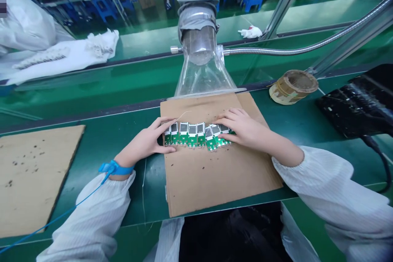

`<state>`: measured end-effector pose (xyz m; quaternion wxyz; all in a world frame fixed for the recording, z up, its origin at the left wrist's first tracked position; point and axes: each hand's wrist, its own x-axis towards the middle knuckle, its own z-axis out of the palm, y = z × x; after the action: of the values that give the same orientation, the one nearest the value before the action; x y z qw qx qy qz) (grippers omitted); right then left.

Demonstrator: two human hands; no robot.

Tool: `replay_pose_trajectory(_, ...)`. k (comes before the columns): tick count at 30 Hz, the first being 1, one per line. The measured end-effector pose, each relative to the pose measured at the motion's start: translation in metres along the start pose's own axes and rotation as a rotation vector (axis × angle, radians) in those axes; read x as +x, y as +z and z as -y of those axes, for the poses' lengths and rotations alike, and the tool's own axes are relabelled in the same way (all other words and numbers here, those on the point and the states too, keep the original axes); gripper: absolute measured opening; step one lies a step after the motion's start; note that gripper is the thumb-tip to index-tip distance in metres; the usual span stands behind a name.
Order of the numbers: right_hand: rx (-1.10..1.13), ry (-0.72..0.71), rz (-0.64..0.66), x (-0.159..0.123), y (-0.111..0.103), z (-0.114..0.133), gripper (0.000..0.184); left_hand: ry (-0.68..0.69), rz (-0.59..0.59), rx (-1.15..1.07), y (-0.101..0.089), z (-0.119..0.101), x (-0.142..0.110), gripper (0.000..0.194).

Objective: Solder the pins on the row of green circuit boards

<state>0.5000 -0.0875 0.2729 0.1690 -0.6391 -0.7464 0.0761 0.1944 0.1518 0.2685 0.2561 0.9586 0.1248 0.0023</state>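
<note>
A row of several small green circuit boards point(193, 134) with white and grey parts lies on a brown cardboard sheet point(211, 176). My left hand point(149, 141) cups the left end of the row, thumb under and fingers curled over the first board. My right hand point(242, 127) rests at the right end, fingers spread flat on the last boards, which lie tilted. A blue wrist strap point(116, 168) with a blue cord circles my left wrist.
A clear fume hood point(202, 74) on a grey duct stands just behind the cardboard. A tape roll point(293, 86) and a black device point(356, 104) sit at right. Another cardboard sheet point(30, 172) lies at left. White cloth point(66, 53) lies on the conveyor behind.
</note>
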Motion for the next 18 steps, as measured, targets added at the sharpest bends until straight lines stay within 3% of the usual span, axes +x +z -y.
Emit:
replay_pose_trajectory(14,0.079,0.07,-0.001,-0.001,0.004,0.003,0.041,-0.009,0.005,-0.05,-0.006,0.012,-0.002,0.091)
replay_pose_trajectory(18,0.049,0.079,-0.014,0.008,-0.001,0.015,0.041,0.013,-0.004,-0.081,-0.007,0.012,-0.002,0.092)
